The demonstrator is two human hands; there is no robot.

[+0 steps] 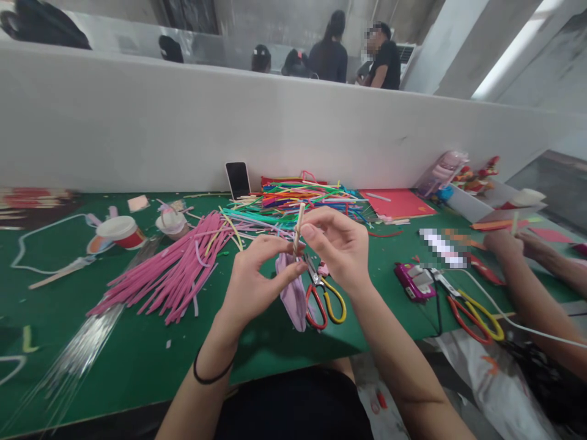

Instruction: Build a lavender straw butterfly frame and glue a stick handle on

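Note:
In the head view, a slim pale twisted stem [301,215], which looks like a pipe cleaner, stands nearly upright between my two hands. My right hand [337,244] pinches its upper part between thumb and fingertips. Lower down, the thumb and forefinger of my left hand [257,275] close round it, with a wide gap behind the fingertips. A light purple cloth-like piece [293,299] is just below my fingers; I cannot tell whether it joins the stem. Scissors [337,302] with one red and one yellow handle lie on the green table beside it.
Pink pipe cleaners [169,269] fan out on the left, near paper cups [121,232]. A multicoloured pile [312,198] and an upright phone [238,180] stand against the white partition [206,122]. On the right are a purple device [413,282], more scissors [472,311] and a co-worker's hands [504,247].

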